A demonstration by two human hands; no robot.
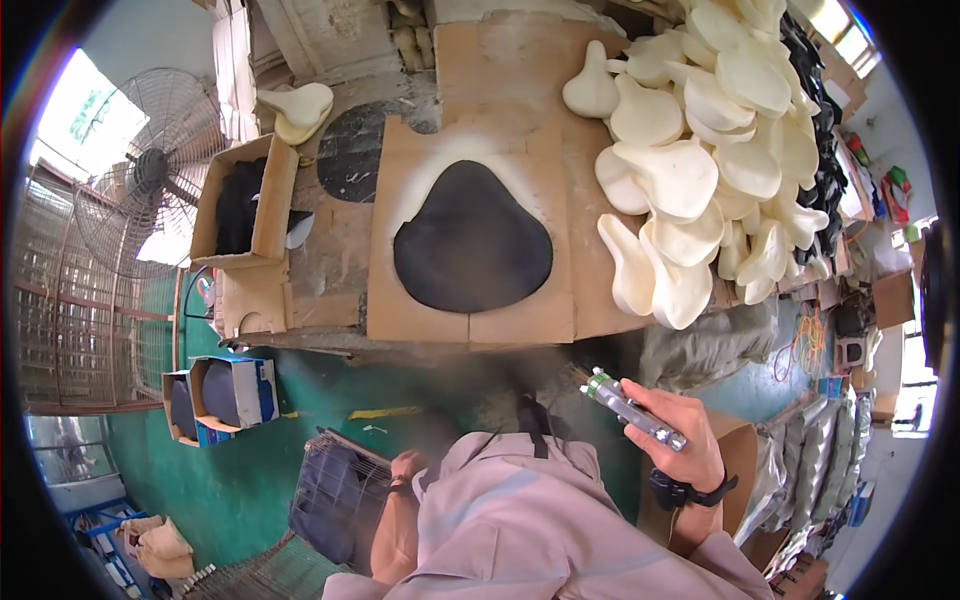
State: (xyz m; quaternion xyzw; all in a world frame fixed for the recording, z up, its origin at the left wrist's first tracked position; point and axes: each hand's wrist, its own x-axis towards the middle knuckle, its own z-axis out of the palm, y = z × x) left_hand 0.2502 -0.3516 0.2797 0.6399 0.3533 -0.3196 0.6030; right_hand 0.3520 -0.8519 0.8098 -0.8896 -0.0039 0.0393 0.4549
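In the head view, a black rounded-triangular piece (472, 245) is laid flat on a cardboard panel (392, 318) at the middle of the worktable, its narrow end turned away from the person and its broad end toward the front edge. The piece is framed on all sides by cardboard — a thin margin at the left and front, a wider one at the upper corners, where the surface is whitened. A slender metallic tool (635, 412) with a green ring at its far end is gripped in the right hand (685, 440), the fingers wrapped around its shaft. The tool is held slantwise outside the table's front edge, well apart from the piece, with its ringed end directed toward the table. The left hand (407, 465) is lowered beside the person's body, near the edge of a wire basket (335, 500); whether it is open or closed, or touching the basket, cannot be told. Room to the right is bounded by heaped cream saddle pads (685, 180), the nearest of which are set close to the front edge. The left side is bounded by an open carton (280, 205) containing dark material. Green floor (330, 400) is shown between table and basket.
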